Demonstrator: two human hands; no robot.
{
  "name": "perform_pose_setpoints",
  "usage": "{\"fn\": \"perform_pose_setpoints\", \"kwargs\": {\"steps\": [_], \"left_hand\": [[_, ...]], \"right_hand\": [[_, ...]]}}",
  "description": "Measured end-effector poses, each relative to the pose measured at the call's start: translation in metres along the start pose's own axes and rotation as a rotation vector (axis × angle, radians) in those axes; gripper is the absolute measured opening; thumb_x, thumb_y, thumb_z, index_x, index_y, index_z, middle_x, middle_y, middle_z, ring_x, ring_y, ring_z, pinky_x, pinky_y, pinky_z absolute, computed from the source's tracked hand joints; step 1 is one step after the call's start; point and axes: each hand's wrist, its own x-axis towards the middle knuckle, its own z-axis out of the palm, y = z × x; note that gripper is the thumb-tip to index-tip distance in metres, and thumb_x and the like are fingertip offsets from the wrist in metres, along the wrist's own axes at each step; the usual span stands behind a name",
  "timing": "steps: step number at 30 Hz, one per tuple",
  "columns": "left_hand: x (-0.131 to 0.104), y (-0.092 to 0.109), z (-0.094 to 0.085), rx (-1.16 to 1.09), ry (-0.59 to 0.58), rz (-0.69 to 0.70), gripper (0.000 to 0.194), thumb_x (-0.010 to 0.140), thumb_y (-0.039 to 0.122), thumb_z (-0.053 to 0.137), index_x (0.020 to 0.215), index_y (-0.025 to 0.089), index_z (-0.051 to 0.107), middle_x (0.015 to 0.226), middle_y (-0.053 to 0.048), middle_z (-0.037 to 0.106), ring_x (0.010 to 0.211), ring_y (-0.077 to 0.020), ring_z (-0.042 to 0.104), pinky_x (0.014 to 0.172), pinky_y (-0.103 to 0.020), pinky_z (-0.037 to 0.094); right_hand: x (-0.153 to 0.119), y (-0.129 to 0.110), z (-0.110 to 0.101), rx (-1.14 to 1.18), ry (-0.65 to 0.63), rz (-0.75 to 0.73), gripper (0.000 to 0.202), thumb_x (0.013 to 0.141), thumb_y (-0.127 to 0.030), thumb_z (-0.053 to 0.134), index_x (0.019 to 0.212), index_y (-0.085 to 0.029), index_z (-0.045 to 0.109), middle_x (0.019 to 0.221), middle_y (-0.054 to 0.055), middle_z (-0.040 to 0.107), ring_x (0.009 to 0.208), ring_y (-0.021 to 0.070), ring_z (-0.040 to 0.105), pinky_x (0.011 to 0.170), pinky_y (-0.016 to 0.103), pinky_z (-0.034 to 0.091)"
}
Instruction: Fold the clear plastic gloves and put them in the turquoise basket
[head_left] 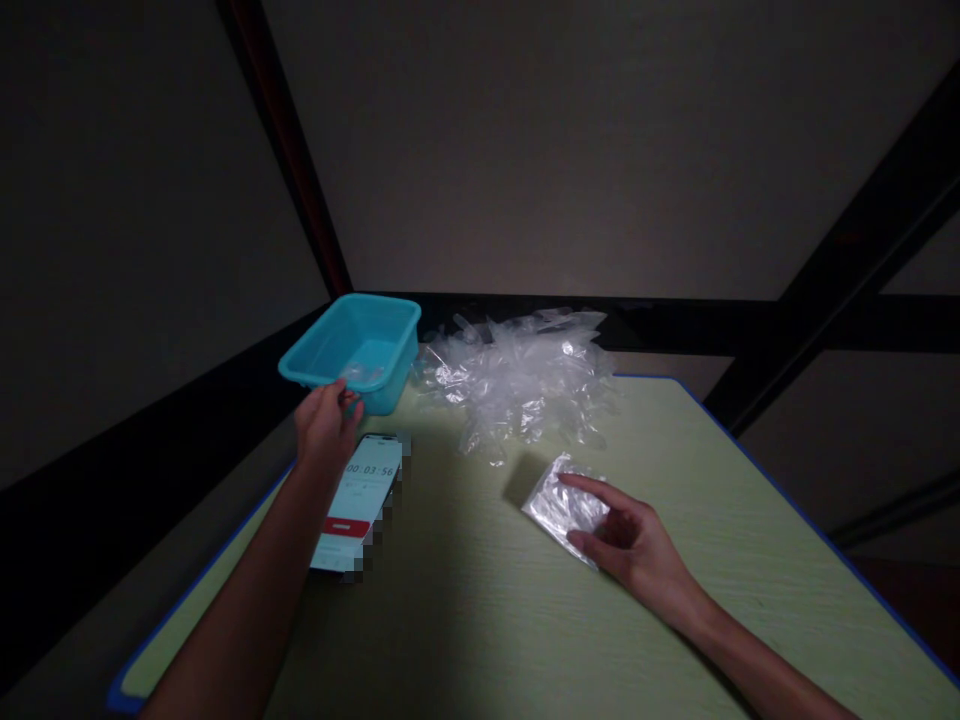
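Note:
My left hand (328,420) is at the near rim of a turquoise plastic basin (409,345). Its fingers are pinched together, and a thin piece of clear plastic (365,374) shows just beyond them, over the rim. A flat, shiny stack of folded clear plastic sheets (559,508) lies on the table, and my right hand (626,535) grips its right side with thumb and index finger spread across it. Beyond it spreads a loose, crumpled heap of clear plastic pieces (525,375).
A phone (364,490) with a running timer on screen lies beside my left forearm, below the basin. The pale green table (465,600) has a blue edge. Behind it stands a wall panel (555,150) with dark beams at both sides.

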Motion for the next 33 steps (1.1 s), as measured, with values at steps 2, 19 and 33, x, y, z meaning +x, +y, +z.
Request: {"fn": "perform_pose_setpoints", "kwargs": {"steps": [2, 19, 33], "left_hand": [[-0.01, 0.009, 0.002, -0.041, -0.003, 0.001, 0.024, 0.082, 0.006, 0.052, 0.06, 0.016, 0.049, 0.055, 0.006, 0.051, 0.054, -0.0064, 0.051, 0.061, -0.021, 0.047], [-0.085, 0.011, 0.018, -0.193, -0.577, -0.002, 0.008, 0.055, 0.017, 0.068, 0.061, 0.017, 0.064, 0.056, 0.003, 0.058, 0.052, -0.0084, 0.052, 0.05, -0.018, 0.043], [-0.115, -0.012, 0.016, -0.04, -0.723, -0.29, 0.009, 0.052, 0.019, 0.067, 0.056, 0.014, 0.06, 0.055, 0.001, 0.059, 0.052, -0.0112, 0.053, 0.054, -0.023, 0.043]], "right_hand": [[0.0, -0.001, 0.0, -0.004, 0.01, -0.001, 0.063, 0.058, -0.03, 0.067, 0.115, -0.005, 0.054, 0.045, -0.012, 0.024, 0.042, 0.0057, 0.019, 0.04, 0.022, 0.013], [-0.012, -0.002, -0.015, 0.065, 0.016, -0.317, 0.04, 0.063, -0.015, 0.071, 0.102, -0.027, 0.069, 0.058, -0.004, 0.055, 0.038, 0.0034, 0.031, 0.032, 0.016, 0.023], [-0.033, -0.022, -0.033, -0.065, -0.068, -0.434, 0.054, 0.062, -0.003, 0.071, 0.103, -0.038, 0.068, 0.088, 0.001, 0.072, 0.063, 0.0118, 0.063, 0.051, 0.018, 0.051]]}}
